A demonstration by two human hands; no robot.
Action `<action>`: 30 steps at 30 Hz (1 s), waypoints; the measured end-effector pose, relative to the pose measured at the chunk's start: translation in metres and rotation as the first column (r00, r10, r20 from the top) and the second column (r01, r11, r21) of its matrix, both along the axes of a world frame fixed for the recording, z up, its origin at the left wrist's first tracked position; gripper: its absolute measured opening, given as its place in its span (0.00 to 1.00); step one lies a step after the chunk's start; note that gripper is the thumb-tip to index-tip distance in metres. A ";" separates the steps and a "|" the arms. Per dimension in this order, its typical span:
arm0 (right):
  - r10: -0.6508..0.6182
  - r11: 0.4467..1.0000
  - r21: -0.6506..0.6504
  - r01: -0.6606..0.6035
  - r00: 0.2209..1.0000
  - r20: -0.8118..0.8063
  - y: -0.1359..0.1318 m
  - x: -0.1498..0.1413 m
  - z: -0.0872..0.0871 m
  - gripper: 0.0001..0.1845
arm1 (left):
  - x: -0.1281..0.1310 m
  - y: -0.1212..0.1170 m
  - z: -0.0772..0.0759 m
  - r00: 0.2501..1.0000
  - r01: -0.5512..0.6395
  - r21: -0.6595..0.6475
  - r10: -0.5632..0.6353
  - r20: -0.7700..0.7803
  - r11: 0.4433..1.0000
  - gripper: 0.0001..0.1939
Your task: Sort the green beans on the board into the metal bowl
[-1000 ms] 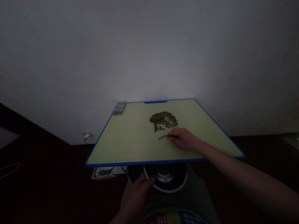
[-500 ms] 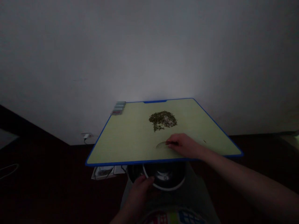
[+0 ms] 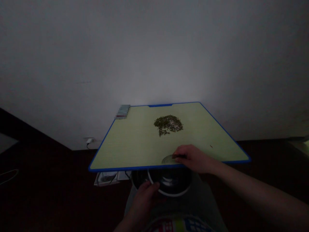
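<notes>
My right hand (image 3: 189, 157) is closed around the dark handle of a small tool (image 3: 168, 159). Its front is thin, pale and curved like a fan; I cannot make out its kind. It sits at the near edge of a pale green board (image 3: 130, 141) with a blue rim. Below that edge is a dark bowl (image 3: 172, 185) with a white rim, tilted over my lap. My left hand (image 3: 146, 195) grips the bowl's left rim, thumb on top. Farther back on the board lies a pile of small greenish-brown grains (image 3: 168, 123), too small to name.
A second dark bowl (image 3: 138, 178) is partly hidden behind the first. One thin reddish bit (image 3: 211, 146) lies on the board's right side. A blurred-out object (image 3: 123, 111) is at the far left corner. Behind are the wall and a plugged-in adapter (image 3: 89, 140).
My right hand has drawn the tool toward me, down to the board's near edge above the bowl. The left hand, the bowl and the grain pile look unmoved.
</notes>
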State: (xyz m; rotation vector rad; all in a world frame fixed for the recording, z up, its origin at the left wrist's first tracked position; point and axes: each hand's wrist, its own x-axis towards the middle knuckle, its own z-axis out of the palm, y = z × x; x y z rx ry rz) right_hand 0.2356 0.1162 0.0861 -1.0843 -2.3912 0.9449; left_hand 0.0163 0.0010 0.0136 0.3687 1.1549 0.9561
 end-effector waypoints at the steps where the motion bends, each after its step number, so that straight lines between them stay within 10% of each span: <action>1: 0.006 1.000 0.003 -0.006 1.000 -0.002 -0.001 0.000 0.000 0.09 | 0.000 0.000 0.000 1.000 0.005 0.012 -0.005 0.008 1.000 0.08; 30: 0.145 0.986 0.082 -0.145 0.989 0.012 -0.018 0.005 0.001 0.12 | -0.003 0.000 -0.012 0.999 -0.030 0.021 0.029 0.018 0.999 0.13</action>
